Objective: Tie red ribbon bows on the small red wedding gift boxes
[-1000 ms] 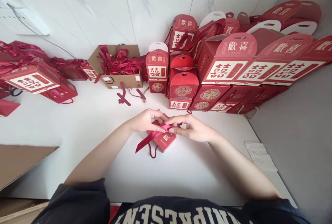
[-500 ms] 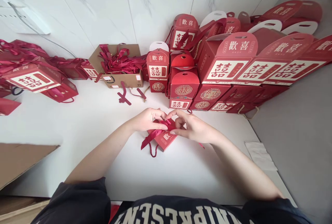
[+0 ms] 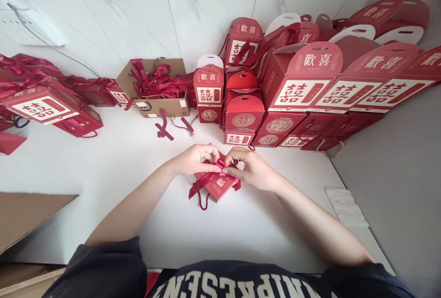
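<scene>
A red gift box point(image 3: 220, 189) with white characters stands on the white table in front of me, a dark red cord handle point(image 3: 204, 203) hanging from its left side. Over its top lies a shiny red ribbon point(image 3: 203, 183), its tails spreading to the left and right. My left hand point(image 3: 197, 159) pinches the ribbon near the middle between thumb and fingers. From the other side my right hand point(image 3: 251, 166) has thumb and forefinger closed on the ribbon, close to the left fingertips. Part of the box's top is hidden behind the hands.
Stacked red boxes point(image 3: 306, 95) fill the back right along the wall. A cardboard box point(image 3: 165, 107) of red ribbons stands at the back, with ribbon pieces point(image 3: 164, 130) before it. More ribboned boxes point(image 3: 44, 105) sit at left. A cardboard flap point(image 3: 31, 215) juts in at the left front.
My right hand has shifted slightly, its fingers now closer to the left fingertips at the ribbon's middle. A ribbon tail now shows at the box's right side.
</scene>
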`<state>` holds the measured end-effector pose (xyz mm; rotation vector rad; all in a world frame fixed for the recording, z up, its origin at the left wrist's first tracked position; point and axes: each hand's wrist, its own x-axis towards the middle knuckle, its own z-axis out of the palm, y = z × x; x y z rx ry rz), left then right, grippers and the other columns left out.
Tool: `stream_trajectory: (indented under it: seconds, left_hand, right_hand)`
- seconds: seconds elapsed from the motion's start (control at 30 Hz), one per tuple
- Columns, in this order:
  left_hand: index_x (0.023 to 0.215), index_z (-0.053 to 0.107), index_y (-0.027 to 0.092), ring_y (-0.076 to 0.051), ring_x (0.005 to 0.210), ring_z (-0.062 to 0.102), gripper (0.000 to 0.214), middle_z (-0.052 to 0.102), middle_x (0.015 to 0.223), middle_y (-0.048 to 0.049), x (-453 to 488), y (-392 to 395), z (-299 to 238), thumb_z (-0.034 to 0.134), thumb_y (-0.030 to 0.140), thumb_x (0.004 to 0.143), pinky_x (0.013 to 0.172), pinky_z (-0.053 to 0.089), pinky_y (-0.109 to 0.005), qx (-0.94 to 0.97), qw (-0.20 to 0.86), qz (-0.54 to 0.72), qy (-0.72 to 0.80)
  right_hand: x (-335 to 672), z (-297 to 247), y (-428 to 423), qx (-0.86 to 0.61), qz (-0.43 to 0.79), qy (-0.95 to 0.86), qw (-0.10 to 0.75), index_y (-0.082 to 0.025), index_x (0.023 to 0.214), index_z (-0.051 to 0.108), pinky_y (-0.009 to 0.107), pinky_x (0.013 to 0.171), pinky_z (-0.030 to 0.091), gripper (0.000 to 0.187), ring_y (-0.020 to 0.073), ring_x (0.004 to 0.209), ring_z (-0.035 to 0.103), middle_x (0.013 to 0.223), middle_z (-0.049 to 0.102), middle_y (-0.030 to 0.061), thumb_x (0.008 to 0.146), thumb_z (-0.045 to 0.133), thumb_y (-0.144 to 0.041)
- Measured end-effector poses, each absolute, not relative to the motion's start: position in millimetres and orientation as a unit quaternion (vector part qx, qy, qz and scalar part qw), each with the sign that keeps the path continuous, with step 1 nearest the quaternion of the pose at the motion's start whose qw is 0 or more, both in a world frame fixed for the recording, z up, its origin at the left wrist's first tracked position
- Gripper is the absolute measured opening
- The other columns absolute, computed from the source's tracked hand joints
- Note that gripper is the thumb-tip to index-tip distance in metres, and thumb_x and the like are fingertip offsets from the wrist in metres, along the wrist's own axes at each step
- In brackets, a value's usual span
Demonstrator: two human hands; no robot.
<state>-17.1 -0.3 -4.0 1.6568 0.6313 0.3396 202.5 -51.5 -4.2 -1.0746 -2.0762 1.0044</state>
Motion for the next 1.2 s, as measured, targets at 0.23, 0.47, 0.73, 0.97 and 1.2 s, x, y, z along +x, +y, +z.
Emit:
stream_trajectory:
  seconds: [0.23,0.47,0.73,0.97,1.2]
  left_hand:
    - [0.078,0.053,0.015,-0.013,0.077,0.059,0.024,0.056,0.077,0.0017,-17.6,-2.0,0.9,0.071,0.030,0.078,0.075,0.047,-0.029,0.713,0.633,0.128,0.275]
    - [0.079,0.053,0.015,-0.015,0.082,0.061,0.023,0.054,0.078,0.0017,-17.7,-2.2,3.5,0.070,0.031,0.079,0.076,0.048,-0.030,0.705,0.641,0.128,0.277]
    - [0.083,0.054,0.015,-0.011,0.076,0.054,0.019,0.052,0.078,0.0018,-19.1,-0.5,2.8,0.067,0.029,0.081,0.073,0.044,-0.027,0.718,0.633,0.115,0.265]
    - [0.077,0.049,0.016,-0.014,0.086,0.056,0.020,0.056,0.087,-0.0014,-21.8,2.0,4.7,0.064,0.028,0.084,0.078,0.043,-0.029,0.727,0.633,0.104,0.244]
    - [0.083,0.052,0.015,-0.012,0.081,0.055,0.014,0.058,0.086,-0.0019,-23.1,4.5,1.2,0.058,0.027,0.088,0.075,0.042,-0.026,0.712,0.652,0.100,0.243]
  right_hand:
    - [195.9,-10.2,-50.3,-0.373,0.391,-0.768,0.345,-0.019,0.088,0.065,0.026,0.075,0.045,0.004,0.0143,0.077,0.056,0.085,0.064,0.0015,0.084,0.063,-0.020]
    - [195.1,-16.9,-47.6,-0.354,0.414,-0.752,0.371,-0.018,0.085,0.066,0.025,0.070,0.046,0.007,0.0122,0.070,0.055,0.081,0.062,0.0009,0.085,0.061,-0.013]
    - [198.4,-9.2,-49.3,-0.363,0.459,-0.741,0.329,-0.018,0.095,0.063,0.026,0.071,0.047,0.016,0.0132,0.073,0.055,0.085,0.063,0.0013,0.085,0.066,-0.031]
    - [193.0,-21.1,-48.5,-0.326,0.363,-0.781,0.391,-0.018,0.083,0.065,0.027,0.069,0.045,0.008,0.0133,0.069,0.056,0.076,0.064,0.0017,0.088,0.063,-0.024]
    - [204.4,-25.7,-40.1,-0.227,0.181,-0.876,0.384,-0.022,0.098,0.070,0.033,0.079,0.043,0.014,0.0155,0.080,0.058,0.086,0.068,0.0040,0.091,0.058,-0.016]
